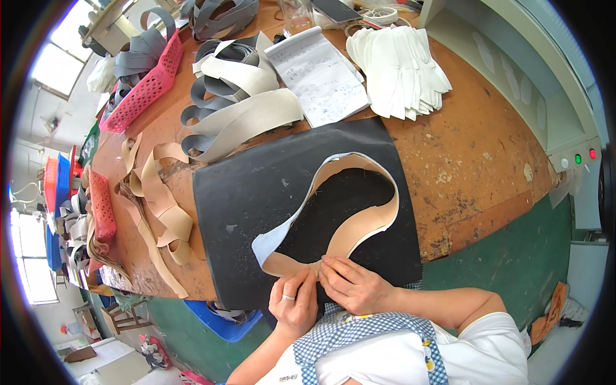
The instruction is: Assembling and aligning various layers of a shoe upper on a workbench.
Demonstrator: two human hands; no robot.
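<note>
A long strip (366,229), tan on its inner face with a pale bluish-white outer side, stands on edge in a loop on a black mat (244,186). At the loop's near side, my left hand (294,304) pinches the strip's edge, a ring on one finger. Right beside it, my right hand (350,285) has its fingers closed on the same strip. The two hands nearly touch. Whether the strip's ends overlap between my fingertips is hidden.
Tan strips (168,215) lie left of the mat. Grey strips (247,122), a written notepad (324,80) and white cut pieces (401,70) sit beyond it. A pink basket (147,83) stands far left, a blue bin (224,324) below the table edge, a machine housing (558,83) at right.
</note>
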